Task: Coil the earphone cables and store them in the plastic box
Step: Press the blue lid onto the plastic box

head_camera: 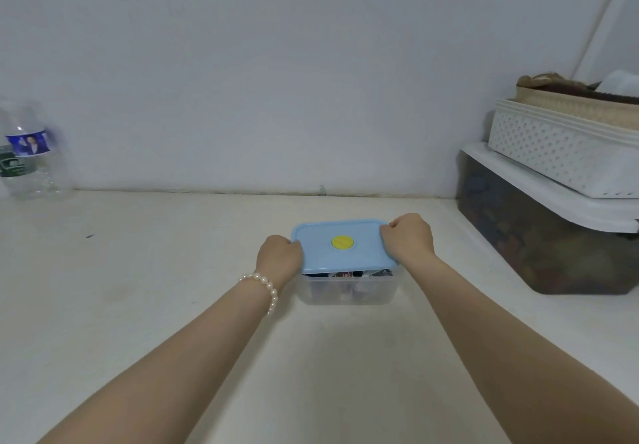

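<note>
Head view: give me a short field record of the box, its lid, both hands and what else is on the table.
box: clear plastic box on the table, dark items inside, cables not identifiable
lid: blue lid, yellow disc at centre, sitting on the box
left hand: left hand grips the lid's left edge
right hand: right hand grips the lid's right edge
surroundings: water bottle far left; stacked bins right

We seem to be in a home, at a plain storage corner. Our hands grip a small food-style plastic box (347, 290) on a pale, slightly scuffed counter (138, 305) against a bare white wall (276, 63). Far left of the grip stand clear water bottles (29, 153). To its right, a lidded storage bin (539, 236) carries stacked household baskets (553, 143) holding odds and ends.
</note>
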### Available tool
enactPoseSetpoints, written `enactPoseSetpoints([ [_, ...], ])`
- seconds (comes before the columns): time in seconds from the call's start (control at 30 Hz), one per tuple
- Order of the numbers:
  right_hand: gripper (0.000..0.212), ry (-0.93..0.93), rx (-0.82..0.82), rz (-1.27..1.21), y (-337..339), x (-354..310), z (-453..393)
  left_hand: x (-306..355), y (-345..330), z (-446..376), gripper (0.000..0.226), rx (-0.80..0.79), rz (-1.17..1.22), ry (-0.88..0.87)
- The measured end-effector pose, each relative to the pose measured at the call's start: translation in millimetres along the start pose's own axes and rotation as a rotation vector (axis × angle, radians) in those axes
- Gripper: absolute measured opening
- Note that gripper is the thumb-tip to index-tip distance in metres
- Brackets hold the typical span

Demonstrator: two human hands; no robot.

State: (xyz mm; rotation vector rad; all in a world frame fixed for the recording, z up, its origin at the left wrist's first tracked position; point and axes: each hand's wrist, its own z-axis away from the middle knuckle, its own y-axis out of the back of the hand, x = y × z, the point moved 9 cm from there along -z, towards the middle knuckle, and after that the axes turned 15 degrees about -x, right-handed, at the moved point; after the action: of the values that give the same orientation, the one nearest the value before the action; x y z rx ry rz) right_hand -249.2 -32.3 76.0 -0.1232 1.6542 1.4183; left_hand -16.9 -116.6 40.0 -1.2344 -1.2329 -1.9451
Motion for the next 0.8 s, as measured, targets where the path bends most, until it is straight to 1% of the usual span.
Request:
enactPoseSetpoints([
  [0.1, 0.018, -0.026, -0.019, 0.019, 1, 8, -3, 4, -2, 0, 0.041, -0.035, -0.133, -0.024],
  [0.17, 0.014, -0.040, -0.035, 0.010, -2, 13, -3, 5, -3, 0, 0.041, -0.045, -0.192, -0.040],
  [0.3, 0.020, -0.039, -0.035, -0.002, -6, 20, -4, 9, -1, 4, 0.042, -0.018, -0.295, -0.041],
  [0.4, 0.022, -0.034, -0.022, 0.004, -7, 21, -3, 14, -4, 7, 0.045, 0.014, -0.377, -0.085],
  [0.5, 0.027, -0.022, -0.002, -0.002, -8, 23, -2, 14, -8, 7, 0.038, 0.032, -0.459, -0.113],
  [0.57, 0.030, -0.007, 0.014, -0.038, -10, 24, -1, 12, -9, 6, 0.031, 0.035, -0.430, -0.106],
  [0.67, 0.032, -0.009, 0.031, -0.152, -11, 31, 1, 2, -8, 2, 0.039, 0.038, -0.215, -0.051],
  [0.7, 0.033, -0.014, 0.035, -0.186, -12, 33, 2, 0, -7, 2, 0.038, 0.050, -0.142, -0.041],
  [0.73, 0.033, -0.015, 0.032, -0.208, -13, 34, 4, -2, -8, 0, 0.030, 0.051, -0.094, -0.015],
  [0.77, 0.033, -0.009, 0.020, -0.212, -14, 32, 6, -1, -8, 1, 0.022, 0.056, -0.100, 0.008],
  [0.8, 0.032, 0.003, 0.011, -0.183, -15, 29, 8, 2, -7, 3, 0.034, 0.048, -0.183, 0.034],
])
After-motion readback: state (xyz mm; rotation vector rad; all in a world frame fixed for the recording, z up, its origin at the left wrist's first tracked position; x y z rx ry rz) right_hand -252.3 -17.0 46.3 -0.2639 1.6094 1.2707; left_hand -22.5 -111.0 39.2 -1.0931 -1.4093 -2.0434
